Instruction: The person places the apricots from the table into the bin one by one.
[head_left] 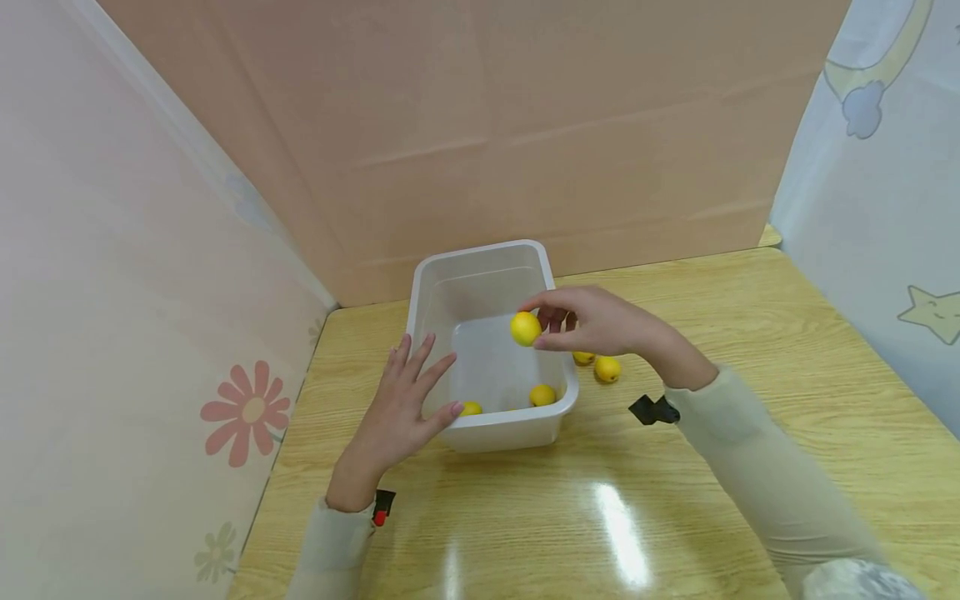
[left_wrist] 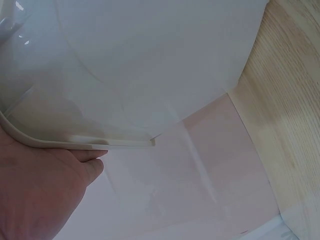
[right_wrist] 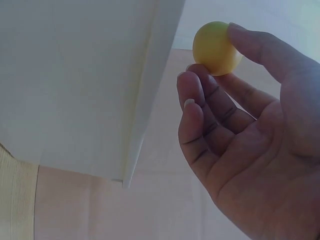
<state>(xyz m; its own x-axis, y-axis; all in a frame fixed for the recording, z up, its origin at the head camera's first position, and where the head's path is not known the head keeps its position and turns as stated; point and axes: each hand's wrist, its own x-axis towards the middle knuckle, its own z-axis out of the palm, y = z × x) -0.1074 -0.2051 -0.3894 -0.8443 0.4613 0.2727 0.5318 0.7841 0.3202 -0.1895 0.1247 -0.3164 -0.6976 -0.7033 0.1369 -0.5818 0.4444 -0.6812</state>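
Observation:
Above the right side of a pale plastic bin, my right hand pinches a small yellow lemon between thumb and fingertips. In the right wrist view the lemon sits clear of the bin's rim, its other side covered by the thumb. My left hand rests on the bin's near left rim, fingers straight and spread. Inside the bin, one lemon lies at the near right corner and another lemon at the near left, partly hidden by the rim.
On the wooden table, right of the bin, lies a lemon; beside it a second lemon is partly covered by my right hand. A brown sheet hangs behind the bin, and patterned walls stand at both sides.

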